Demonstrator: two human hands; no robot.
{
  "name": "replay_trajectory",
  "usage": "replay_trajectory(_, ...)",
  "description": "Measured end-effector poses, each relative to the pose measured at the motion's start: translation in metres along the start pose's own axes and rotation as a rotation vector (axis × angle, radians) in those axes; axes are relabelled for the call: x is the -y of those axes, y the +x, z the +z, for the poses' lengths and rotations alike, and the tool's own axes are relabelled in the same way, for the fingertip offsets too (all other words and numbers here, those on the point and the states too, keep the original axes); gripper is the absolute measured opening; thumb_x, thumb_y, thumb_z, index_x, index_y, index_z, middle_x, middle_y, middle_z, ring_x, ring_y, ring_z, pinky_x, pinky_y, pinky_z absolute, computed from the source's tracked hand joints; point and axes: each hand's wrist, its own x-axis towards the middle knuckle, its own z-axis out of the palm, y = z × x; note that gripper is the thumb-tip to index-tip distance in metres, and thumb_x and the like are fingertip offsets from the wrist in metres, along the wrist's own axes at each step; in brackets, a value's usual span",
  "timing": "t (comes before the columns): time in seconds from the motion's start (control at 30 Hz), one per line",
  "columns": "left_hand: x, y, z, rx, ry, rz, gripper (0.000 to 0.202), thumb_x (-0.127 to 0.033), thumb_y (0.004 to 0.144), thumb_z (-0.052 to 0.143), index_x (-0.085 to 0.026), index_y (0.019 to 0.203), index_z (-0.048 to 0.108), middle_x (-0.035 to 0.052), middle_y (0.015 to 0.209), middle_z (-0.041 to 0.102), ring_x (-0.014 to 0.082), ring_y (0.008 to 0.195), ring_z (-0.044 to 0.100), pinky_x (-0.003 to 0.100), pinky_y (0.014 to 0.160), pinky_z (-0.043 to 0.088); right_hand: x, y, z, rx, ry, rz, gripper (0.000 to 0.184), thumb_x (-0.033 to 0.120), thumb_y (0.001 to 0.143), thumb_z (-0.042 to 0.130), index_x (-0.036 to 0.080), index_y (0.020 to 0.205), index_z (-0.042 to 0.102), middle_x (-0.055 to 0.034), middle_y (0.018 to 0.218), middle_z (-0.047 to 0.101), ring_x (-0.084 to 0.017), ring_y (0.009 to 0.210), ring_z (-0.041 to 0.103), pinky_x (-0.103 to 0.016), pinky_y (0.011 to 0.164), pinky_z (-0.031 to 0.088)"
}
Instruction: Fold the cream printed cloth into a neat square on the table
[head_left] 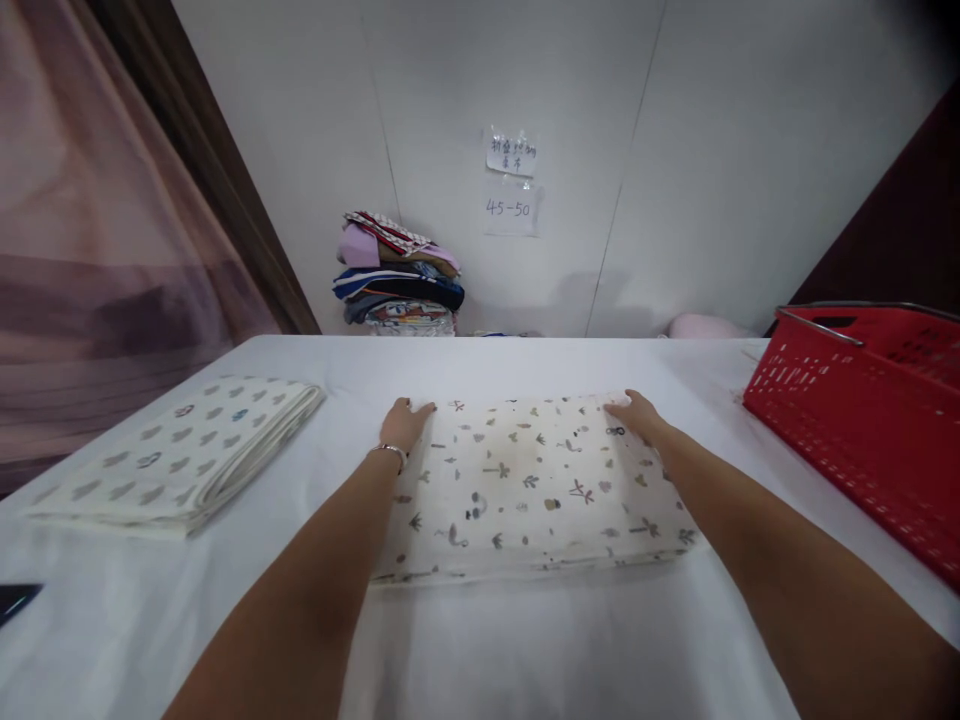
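Observation:
A white cloth (517,490) printed with small palms, birds and plants lies folded into a rectangle in front of me. My left hand (406,424), with a bracelet at the wrist, is closed on its far left corner, thumb toward the cloth. At the far right corner my right hand (637,412) grips the same cloth, its thumb on top and the other fingers partly hidden. Off to the left, apart from both hands, lies a second folded white cloth (180,440) with grey cloud shapes.
A red perforated basket (862,420) with a metal handle stands on the right of the white-covered table (540,650). Behind the table is a stack of folded fabrics (401,280). A dark object (16,600) lies at the left edge. Paper signs (513,185) hang on the wall.

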Motion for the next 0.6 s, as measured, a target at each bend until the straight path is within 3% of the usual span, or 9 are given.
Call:
replay_trajectory(0.13,0.015,-0.025,-0.003,0.019,0.038,0.162,0.068,-0.047,0.076,0.049,-0.013,0.132,0.032,0.0148,0.131,0.044,0.0262,0.118,0.044,0.035,0.096,0.036,-0.020,-0.009,-0.009,0.062,-0.229,-0.046,0.078,0.056,0.069,0.057,0.014,0.132,0.036,-0.0184,0.124,0.050,-0.030,0.109,0.051,-0.038,0.085,0.042)
replay_trajectory(0.27,0.036,-0.066,-0.011,0.029,0.085,0.356,0.063,-0.038,0.078,0.050,-0.011,0.132,0.031,0.0128,0.138,0.036,0.0233,0.125,0.035,0.032,0.104,0.028,-0.039,-0.038,-0.024,0.123,-0.414,-0.087,0.081,0.058,0.073,0.052,0.012,0.136,0.029,-0.0194,0.120,0.053,-0.032,0.106,0.053,-0.040,0.085,0.041)
replay_trajectory(0.43,0.059,-0.120,-0.027,0.076,0.059,0.406,0.058,-0.036,0.079,0.048,-0.013,0.131,0.034,0.0103,0.138,0.035,0.0211,0.126,0.034,0.030,0.105,0.027,-0.061,-0.091,-0.042,0.180,-0.547,-0.105,0.079,0.059,0.079,0.041,0.013,0.139,0.020,-0.0187,0.112,0.058,-0.032,0.100,0.056,-0.040,0.080,0.042)
replay_trajectory(0.6,0.081,-0.164,-0.042,0.089,0.007,0.382,0.054,-0.036,0.078,0.050,-0.014,0.127,0.041,0.0097,0.140,0.033,0.0203,0.126,0.035,0.030,0.105,0.027,-0.082,-0.132,-0.062,0.173,-0.580,-0.145,0.073,0.055,0.080,0.041,0.013,0.138,0.025,-0.0156,0.105,0.062,-0.031,0.099,0.057,-0.040,0.081,0.042)
